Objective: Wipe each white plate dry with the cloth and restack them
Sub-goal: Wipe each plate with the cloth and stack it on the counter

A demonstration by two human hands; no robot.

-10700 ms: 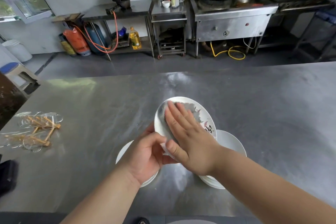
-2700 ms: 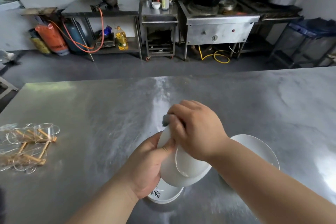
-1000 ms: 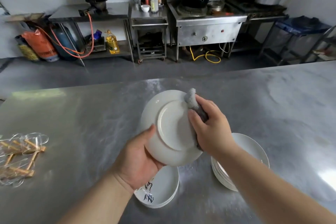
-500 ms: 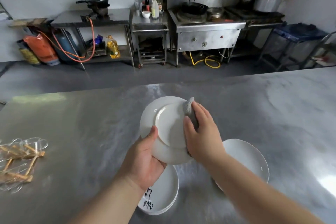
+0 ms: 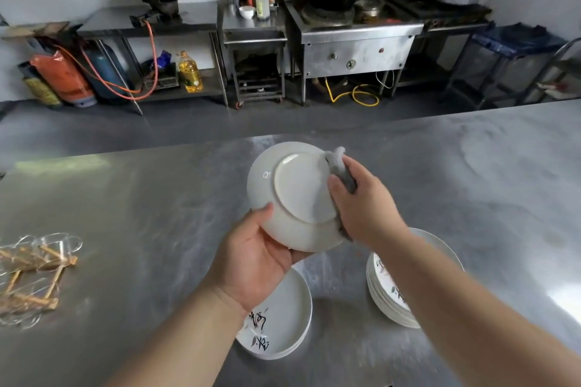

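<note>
Head view | left hand (image 5: 251, 261) grips plate (image 5: 292, 192) | right hand (image 5: 364, 207) pinches cloth (image 5: 341, 170) at its rim | judged mid-task: short stack (image 5: 283, 324) below left, taller stack (image 5: 386, 298) below right.

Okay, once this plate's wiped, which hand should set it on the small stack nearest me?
Left, probably. The left hand grips the plate just above that small stack, while the right hand is busy holding the cloth.

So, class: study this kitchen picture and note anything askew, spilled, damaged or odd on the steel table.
Nothing looks spilled or broken. The left hand holds the plate underside facing us while the right hand holds the cloth against its rim, as the job needs. Only the right stack has slightly uneven rims.
</note>
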